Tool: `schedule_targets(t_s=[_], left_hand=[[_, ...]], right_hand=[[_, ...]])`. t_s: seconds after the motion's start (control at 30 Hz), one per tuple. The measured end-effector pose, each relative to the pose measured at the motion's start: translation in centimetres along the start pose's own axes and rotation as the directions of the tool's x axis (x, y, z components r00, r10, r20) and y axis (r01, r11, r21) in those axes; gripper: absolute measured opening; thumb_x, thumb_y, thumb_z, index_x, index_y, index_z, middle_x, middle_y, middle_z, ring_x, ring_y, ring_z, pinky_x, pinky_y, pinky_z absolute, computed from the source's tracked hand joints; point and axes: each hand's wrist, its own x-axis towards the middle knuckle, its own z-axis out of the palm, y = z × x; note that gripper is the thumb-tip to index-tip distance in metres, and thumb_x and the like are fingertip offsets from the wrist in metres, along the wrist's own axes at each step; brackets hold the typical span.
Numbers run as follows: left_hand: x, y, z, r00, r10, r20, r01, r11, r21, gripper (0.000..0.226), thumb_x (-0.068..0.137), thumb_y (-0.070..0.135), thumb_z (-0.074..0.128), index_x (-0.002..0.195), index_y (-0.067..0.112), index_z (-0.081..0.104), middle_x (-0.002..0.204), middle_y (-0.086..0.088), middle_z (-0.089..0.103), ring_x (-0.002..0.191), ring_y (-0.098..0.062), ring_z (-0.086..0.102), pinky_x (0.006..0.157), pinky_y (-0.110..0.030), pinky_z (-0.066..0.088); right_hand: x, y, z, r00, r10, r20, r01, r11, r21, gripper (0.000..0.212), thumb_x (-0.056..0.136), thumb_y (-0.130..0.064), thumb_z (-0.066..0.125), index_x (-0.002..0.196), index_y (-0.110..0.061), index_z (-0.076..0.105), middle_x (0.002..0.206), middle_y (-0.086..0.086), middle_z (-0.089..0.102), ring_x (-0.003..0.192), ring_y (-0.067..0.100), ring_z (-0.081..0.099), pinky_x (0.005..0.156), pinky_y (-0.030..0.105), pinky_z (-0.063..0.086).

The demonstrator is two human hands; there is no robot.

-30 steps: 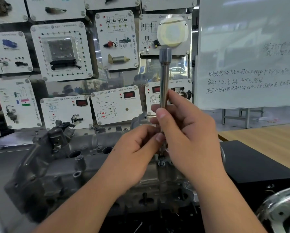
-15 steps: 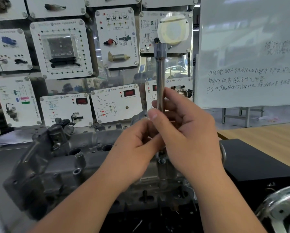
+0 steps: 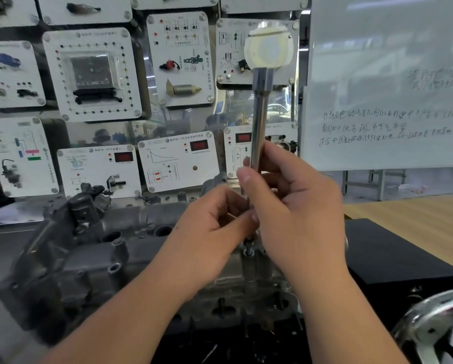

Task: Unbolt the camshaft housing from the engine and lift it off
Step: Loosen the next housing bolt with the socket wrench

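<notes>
Your right hand (image 3: 296,206) holds the long steel tool (image 3: 259,119) upright, its fingers curled round the lower part of the shaft and the thumb pressed across the front. Your left hand (image 3: 212,229) comes in from 9 o'clock and pinches the same shaft just below, fingertips meeting the right thumb. Both grips are closed on the tool; neither hand touches the housing.

What matters is that the tool's long axis runs straight from 12 to 6 o'clock, and the bolt (image 3: 249,250) sits directly at 6 o'clock from your grip, just under both hands, in a boss on the near top edge of the camshaft housing (image 3: 94,261). The bolt looks partly raised out of its hole, though the hands hide where the tool tip meets it, so I cannot tell whether it is seated. I judge you are spinning this bolt out by hand.

The housing lies on the engine with its length from 9 to 3 o'clock, mostly to the left of your hands; your left hand is nearer its bulk. Keep the shaft plumb, since a tilt would likely slip the tip off the head.

Overhead the tool's thick top end rises in front of the wall panels (image 3: 91,74) at 12 o'clock, which stand behind the engine. The whiteboard (image 3: 388,82) is at 2 o'clock, a black box (image 3: 393,256) lies close at 3 o'clock, and a metal handwheel (image 3: 435,321) at 5 o'clock, so the freer side for lifting looks to be toward 9 o'clock.
</notes>
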Motion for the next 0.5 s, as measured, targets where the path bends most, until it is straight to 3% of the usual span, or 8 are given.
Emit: schedule_targets(t_s=[0.07,0.13,0.2,0.3,0.43,0.5], left_hand=[[0.07,-0.06,0.02,1.000,0.002,0.018,-0.003,1.000,0.025,0.033,0.082,0.062,0.063,0.101,0.036,0.069,0.094,0.002,0.075,0.092,-0.030,0.070,0.085,-0.061,0.056],[0.03,-0.10,-0.10,0.998,-0.018,0.063,0.017,0.999,0.028,0.034,0.090,0.063,0.056,0.110,0.041,0.071,0.106,0.005,0.076,0.103,-0.022,0.071,0.095,-0.059,0.054],[-0.01,-0.15,-0.26,0.995,-0.030,0.093,0.028,0.999,0.022,0.036,0.095,0.061,0.051,0.117,0.040,0.071,0.114,0.005,0.076,0.113,-0.020,0.069,0.102,-0.059,0.050],[-0.02,-0.01,-0.37,0.998,-0.012,0.060,0.012,1.000,0.010,0.034,0.092,0.059,0.058,0.112,0.036,0.074,0.108,0.000,0.077,0.107,-0.028,0.071,0.098,-0.063,0.051],[0.21,0.01,-0.05,1.000,-0.016,-0.001,0.016,1.000,-0.007,0.039,0.083,0.055,0.068,0.106,0.023,0.071,0.104,-0.014,0.074,0.102,-0.045,0.067,0.090,-0.068,0.053],[0.26,-0.09,-0.03,1.000,-0.022,0.004,0.022,1.000,0.014,0.037,0.083,0.059,0.064,0.102,0.027,0.071,0.101,-0.012,0.074,0.099,-0.043,0.067,0.088,-0.067,0.053]], right_hand=[[0.06,-0.12,-0.17,1.000,0.004,0.007,-0.004,1.000,0.005,0.010,0.097,-0.022,0.067,0.102,-0.026,0.074,0.082,-0.013,0.071,0.070,0.007,0.064,0.063,0.020,0.053],[0.06,-0.22,-0.32,0.998,0.002,0.059,-0.003,1.000,0.029,0.013,0.099,-0.020,0.062,0.105,-0.020,0.074,0.083,-0.007,0.071,0.072,0.010,0.066,0.062,0.027,0.055],[0.11,-0.27,-0.25,0.995,-0.003,0.102,-0.001,0.999,0.039,0.025,0.100,-0.022,0.058,0.123,-0.023,0.070,0.095,-0.011,0.074,0.083,0.006,0.070,0.071,0.027,0.058],[0.16,-0.11,0.03,0.996,-0.005,0.089,0.000,0.998,0.056,0.048,0.099,-0.027,0.057,0.146,-0.034,0.051,0.108,-0.024,0.072,0.100,-0.003,0.068,0.085,0.020,0.056],[0.25,0.22,0.37,0.999,0.002,0.040,-0.004,0.999,0.047,0.043,0.094,-0.025,0.070,0.136,-0.033,0.062,0.106,-0.022,0.072,0.099,-0.003,0.068,0.085,0.022,0.058],[0.34,0.34,0.28,1.000,-0.001,0.019,0.001,1.000,0.030,0.037,0.093,-0.023,0.071,0.127,-0.038,0.066,0.102,-0.025,0.071,0.095,-0.004,0.068,0.082,0.021,0.057]])
